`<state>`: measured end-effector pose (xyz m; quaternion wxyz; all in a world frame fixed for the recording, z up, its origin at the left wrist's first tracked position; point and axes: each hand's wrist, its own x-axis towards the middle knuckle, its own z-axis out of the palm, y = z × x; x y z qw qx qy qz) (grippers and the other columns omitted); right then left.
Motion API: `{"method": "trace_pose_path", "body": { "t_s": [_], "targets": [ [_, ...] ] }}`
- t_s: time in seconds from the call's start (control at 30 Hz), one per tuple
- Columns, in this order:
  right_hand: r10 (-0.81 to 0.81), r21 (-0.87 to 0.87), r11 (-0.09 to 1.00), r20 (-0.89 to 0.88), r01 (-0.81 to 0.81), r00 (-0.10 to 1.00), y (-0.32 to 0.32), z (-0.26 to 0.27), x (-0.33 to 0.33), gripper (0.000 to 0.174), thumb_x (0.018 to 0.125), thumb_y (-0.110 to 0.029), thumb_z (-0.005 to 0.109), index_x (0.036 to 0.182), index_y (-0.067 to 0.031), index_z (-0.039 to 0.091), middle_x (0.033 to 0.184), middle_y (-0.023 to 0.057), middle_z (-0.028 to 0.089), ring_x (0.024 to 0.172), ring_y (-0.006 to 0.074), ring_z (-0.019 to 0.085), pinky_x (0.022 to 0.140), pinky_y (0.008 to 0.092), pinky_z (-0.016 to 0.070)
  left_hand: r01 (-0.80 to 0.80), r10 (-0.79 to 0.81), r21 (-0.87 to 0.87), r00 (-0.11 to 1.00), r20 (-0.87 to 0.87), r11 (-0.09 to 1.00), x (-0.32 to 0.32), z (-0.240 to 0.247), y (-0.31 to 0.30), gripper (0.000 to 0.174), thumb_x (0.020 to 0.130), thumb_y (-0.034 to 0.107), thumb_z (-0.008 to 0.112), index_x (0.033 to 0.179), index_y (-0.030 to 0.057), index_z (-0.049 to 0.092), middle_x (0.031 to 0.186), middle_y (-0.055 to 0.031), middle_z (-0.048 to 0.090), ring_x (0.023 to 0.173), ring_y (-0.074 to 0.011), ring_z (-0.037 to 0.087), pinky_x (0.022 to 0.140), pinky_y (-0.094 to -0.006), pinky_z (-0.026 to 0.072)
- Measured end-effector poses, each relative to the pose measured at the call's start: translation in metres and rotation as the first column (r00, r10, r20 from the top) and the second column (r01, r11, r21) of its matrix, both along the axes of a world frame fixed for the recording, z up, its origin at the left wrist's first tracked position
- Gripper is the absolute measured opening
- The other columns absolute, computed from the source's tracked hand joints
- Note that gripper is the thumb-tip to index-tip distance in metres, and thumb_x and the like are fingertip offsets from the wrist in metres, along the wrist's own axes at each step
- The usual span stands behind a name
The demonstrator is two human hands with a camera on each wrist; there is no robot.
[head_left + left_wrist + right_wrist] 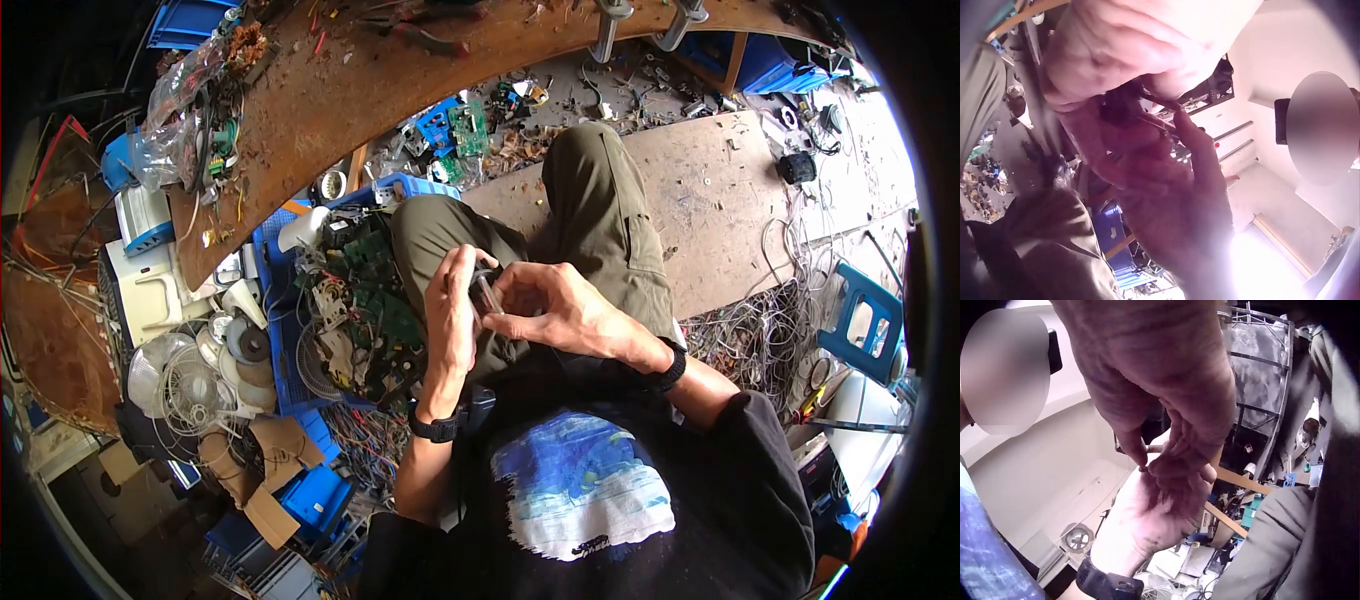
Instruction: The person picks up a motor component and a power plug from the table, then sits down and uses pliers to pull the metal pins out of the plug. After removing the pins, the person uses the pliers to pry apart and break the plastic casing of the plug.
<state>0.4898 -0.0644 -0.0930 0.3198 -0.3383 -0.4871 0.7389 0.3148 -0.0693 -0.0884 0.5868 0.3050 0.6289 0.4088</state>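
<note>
Both hands meet over the lap around a small dark part (487, 290) with a thin, greyish straight edge; its kind I cannot tell. My left hand (455, 315) holds it from the left, fingers pointing up and away. From the other side my right hand (565, 312) pinches its edge between thumb and curled fingers. In the left wrist view the dark part (1124, 103) shows under the left palm, close to the right fingertips. The right wrist view has the right thumb and fingers at a thin edge (1155, 449), over the left palm. Fingers hide most of the part.
Left of the legs, a blue crate (290, 370) holds circuit boards. Beyond the knees runs a wooden bench (370, 90) with pliers (430, 40) on it. Fan parts (195, 395) lie at left, tangled cables (750, 345) and a blue stool (865, 325) at right.
</note>
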Motion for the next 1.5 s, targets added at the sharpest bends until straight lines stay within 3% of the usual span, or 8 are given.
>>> {"method": "trace_pose_path", "body": {
  "t_s": [0.2,0.33,0.53,0.7,0.8,1.03,1.2,1.5],
  "targets": [
    [-0.11,0.418,0.909,0.235,0.002,0.966,-0.003,-0.005,0.0,0.027,0.096,-0.022,0.069,0.094,0.0035,0.06,0.076,0.0191,0.065,0.067,0.0341,0.067,0.063,0.0419,0.0522,0.104,-0.083,0.148,0.987,-0.14,0.984,0.005,-0.003,-0.002,0.035,0.106,0.036,0.055,0.092,0.005,0.065,0.078,0.0045,0.054,0.068,-0.0043,0.045,0.06,-0.0227,0.0364],
    [-0.15,0.525,0.851,0.222,0.011,0.964,-0.006,-0.016,-0.006,0.026,0.097,-0.021,0.067,0.092,0.0031,0.059,0.075,0.0211,0.064,0.067,0.0386,0.066,0.06,0.0439,0.0514,0.087,-0.084,0.036,0.993,-0.078,0.996,0.0,-0.005,-0.003,0.037,0.106,0.038,0.052,0.093,0.0062,0.066,0.073,0.0038,0.056,0.058,-0.0046,0.047,0.051,-0.0217,0.0353],
    [-0.038,0.213,0.977,0.131,0.009,0.991,-0.002,-0.007,-0.006,0.029,0.1,-0.023,0.065,0.093,0.0043,0.059,0.07,0.0209,0.062,0.059,0.0316,0.063,0.057,0.039,0.0498,-0.077,0.105,-0.182,0.983,0.148,0.98,0.003,-0.002,-0.001,0.048,0.104,0.049,0.048,0.09,0.0068,0.065,0.068,0.0019,0.059,0.05,-0.0084,0.052,0.041,-0.0232,0.0368],
    [-0.068,-0.003,0.998,-0.047,0.067,0.997,-0.004,-0.009,-0.008,0.029,0.1,-0.027,0.068,0.097,0.002,0.063,0.069,0.0094,0.064,0.061,0.0109,0.059,0.055,0.0326,0.0471,-0.011,0.063,-0.217,0.97,0.235,0.976,-0.003,-0.005,-0.002,0.049,0.102,0.053,0.05,0.088,0.0086,0.064,0.067,0.002,0.058,0.05,-0.0094,0.053,0.042,-0.024,0.0396],
    [-0.028,0.06,0.998,0.012,0.027,1.0,-0.004,-0.01,-0.002,0.027,0.098,-0.026,0.071,0.097,0.0006,0.064,0.073,0.0032,0.065,0.068,0.0049,0.057,0.057,0.0285,0.0472,-0.115,0.157,-0.192,0.962,0.224,0.975,-0.003,-0.011,-0.001,0.048,0.101,0.054,0.053,0.089,0.0094,0.064,0.068,0.0021,0.058,0.052,-0.0097,0.054,0.043,-0.0237,0.0404],
    [-0.014,0.051,0.999,0.01,0.014,1.0,-0.003,-0.01,0.003,0.023,0.098,-0.021,0.072,0.099,0.0006,0.064,0.083,0.0029,0.069,0.076,0.0048,0.06,0.065,0.0255,0.0512,-0.217,0.27,-0.287,0.949,0.162,0.933,0.004,-0.002,0.004,0.062,0.096,0.07,0.048,0.089,0.0104,0.063,0.073,-0.0009,0.064,0.054,-0.0132,0.058,0.048,-0.025,0.0404],
    [-0.034,-0.114,0.993,-0.128,0.019,0.991,-0.002,-0.014,0.004,0.023,0.102,-0.02,0.066,0.102,0.0027,0.063,0.094,0.0073,0.074,0.087,0.0073,0.066,0.075,0.0261,0.055,-0.159,0.241,-0.318,0.941,0.238,0.935,0.004,0.005,0.003,0.056,0.1,0.062,0.047,0.1,0.0097,0.067,0.08,-0.0011,0.066,0.064,-0.0142,0.061,0.054,-0.0282,0.0481],
    [-0.164,-0.214,0.971,-0.291,0.103,0.943,-0.001,-0.015,0.004,0.031,0.108,-0.028,0.054,0.097,0.0004,0.061,0.078,0.0013,0.064,0.073,0.0066,0.056,0.065,0.0249,0.0481,-0.078,0.167,-0.269,0.93,0.326,0.96,0.0,0.004,0.001,0.056,0.101,0.062,0.044,0.101,0.0096,0.065,0.072,0.0003,0.06,0.059,-0.0134,0.059,0.051,-0.0287,0.0452]
  ]
}}
